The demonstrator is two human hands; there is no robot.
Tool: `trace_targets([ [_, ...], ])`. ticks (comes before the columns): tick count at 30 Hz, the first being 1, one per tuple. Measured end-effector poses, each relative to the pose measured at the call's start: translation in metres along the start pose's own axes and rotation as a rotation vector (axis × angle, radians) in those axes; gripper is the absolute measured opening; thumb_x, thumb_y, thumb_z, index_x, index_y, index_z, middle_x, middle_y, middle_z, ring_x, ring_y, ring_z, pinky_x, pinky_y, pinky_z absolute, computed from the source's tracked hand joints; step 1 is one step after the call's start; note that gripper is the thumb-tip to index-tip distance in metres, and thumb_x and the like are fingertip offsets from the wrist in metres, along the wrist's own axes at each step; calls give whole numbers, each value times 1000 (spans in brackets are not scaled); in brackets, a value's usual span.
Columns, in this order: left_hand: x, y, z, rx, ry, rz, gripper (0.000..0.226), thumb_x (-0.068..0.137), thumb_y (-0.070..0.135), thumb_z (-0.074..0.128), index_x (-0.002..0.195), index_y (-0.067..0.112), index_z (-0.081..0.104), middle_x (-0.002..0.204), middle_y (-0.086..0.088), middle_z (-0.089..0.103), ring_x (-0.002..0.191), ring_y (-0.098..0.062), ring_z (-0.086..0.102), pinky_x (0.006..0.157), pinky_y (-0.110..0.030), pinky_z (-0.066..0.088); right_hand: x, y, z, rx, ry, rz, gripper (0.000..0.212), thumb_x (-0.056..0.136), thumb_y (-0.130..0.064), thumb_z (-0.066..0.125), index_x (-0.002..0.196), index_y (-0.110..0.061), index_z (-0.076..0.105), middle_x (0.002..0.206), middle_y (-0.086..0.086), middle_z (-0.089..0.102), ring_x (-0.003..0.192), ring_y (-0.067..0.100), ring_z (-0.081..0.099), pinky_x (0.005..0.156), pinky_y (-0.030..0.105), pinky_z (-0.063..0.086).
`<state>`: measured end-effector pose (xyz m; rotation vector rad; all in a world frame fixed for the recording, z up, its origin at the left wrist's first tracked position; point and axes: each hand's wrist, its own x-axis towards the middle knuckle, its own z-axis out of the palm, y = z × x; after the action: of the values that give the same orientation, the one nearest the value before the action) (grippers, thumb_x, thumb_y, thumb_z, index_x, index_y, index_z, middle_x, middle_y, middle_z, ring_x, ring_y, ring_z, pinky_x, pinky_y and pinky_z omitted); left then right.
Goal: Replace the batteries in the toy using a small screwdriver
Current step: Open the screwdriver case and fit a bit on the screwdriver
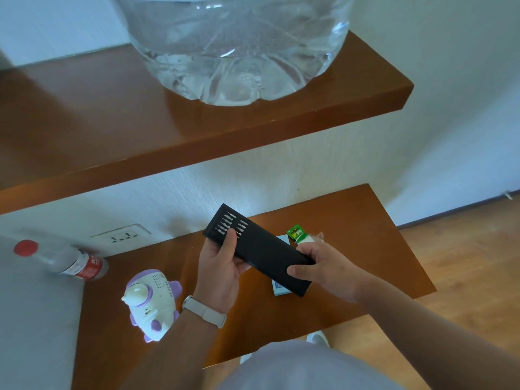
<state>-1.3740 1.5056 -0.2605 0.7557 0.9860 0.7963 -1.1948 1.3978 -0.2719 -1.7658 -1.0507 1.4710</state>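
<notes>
Black screwdriver case was held in both hands above the brown table.
The left hand gripped the end where the bits showed, thumb across them; the right hand clasped the other end. The white-and-purple toy lay on the table, left of both hands and untouched. A green battery pack sat just behind the right hand.

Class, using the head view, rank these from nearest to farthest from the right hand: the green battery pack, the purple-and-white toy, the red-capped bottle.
1. Green battery pack, just behind the right hand.
2. Purple-and-white toy, well to the left.
3. Red-capped bottle, far left.
</notes>
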Motion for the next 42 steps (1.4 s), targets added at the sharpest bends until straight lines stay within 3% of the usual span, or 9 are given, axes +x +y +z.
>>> trace_targets([
  [10, 3, -6, -1, -12, 10, 15, 30, 103, 18, 48, 131, 9, 54, 113, -9, 71, 112, -29, 69, 83, -43, 63, -3, -1, -5, 33, -48, 24, 9, 96, -30, 63, 99, -22, 59, 100, -1, 64, 97, 17, 65, 81, 26, 58],
  [15, 4, -10, -3, 72, 13, 31, 34, 99, 22, 52, 132, 12, 54, 122, -11, 68, 114, -28, 67, 84, -44, 62, 3, -6, -3, 63, -130, 87, 9, 96, -24, 64, 103, -19, 62, 106, 2, 65, 105, 24, 64, 96, 41, 57],
  [20, 5, -5, -1, 149, 0, 59, 40, 93, 24, 62, 131, 13, 53, 123, -10, 67, 116, -27, 66, 93, -51, 58, 9, -6, 9, 140, -72, 79, 18, 91, -28, 70, 107, -20, 66, 104, 1, 70, 102, 23, 67, 94, 44, 57],
  [28, 2, -11, 5, 107, 52, 50, 20, 100, 25, 55, 120, 22, 58, 114, -6, 71, 109, -25, 69, 76, -36, 62, 11, -11, 18, 40, -3, 26, 22, 93, -31, 67, 111, -18, 64, 104, 4, 69, 98, 21, 67, 89, 43, 59],
  [34, 6, -1, 0, 120, 18, 43, 25, 102, 21, 53, 125, 12, 56, 112, -8, 71, 111, -27, 69, 80, -39, 62, 9, -16, 15, 19, -8, -36, 18, 94, -29, 66, 108, -18, 63, 101, 3, 67, 97, 21, 66, 89, 44, 59],
  [38, 15, 24, -25, 7, 96, 68, 20, 103, 20, 52, 121, 13, 58, 105, -4, 72, 101, -23, 71, 75, -35, 61, 3, -3, 10, -80, -46, 22, 14, 94, -32, 66, 104, -23, 60, 101, 1, 66, 97, 20, 66, 87, 42, 60],
  [42, 28, 54, -52, 77, 133, 121, 15, 104, 19, 51, 117, 19, 58, 102, 0, 75, 94, -17, 74, 68, -32, 61, -7, 15, -3, -73, -56, 97, 18, 93, -31, 67, 107, -21, 61, 104, 2, 67, 98, 20, 67, 86, 39, 61],
])
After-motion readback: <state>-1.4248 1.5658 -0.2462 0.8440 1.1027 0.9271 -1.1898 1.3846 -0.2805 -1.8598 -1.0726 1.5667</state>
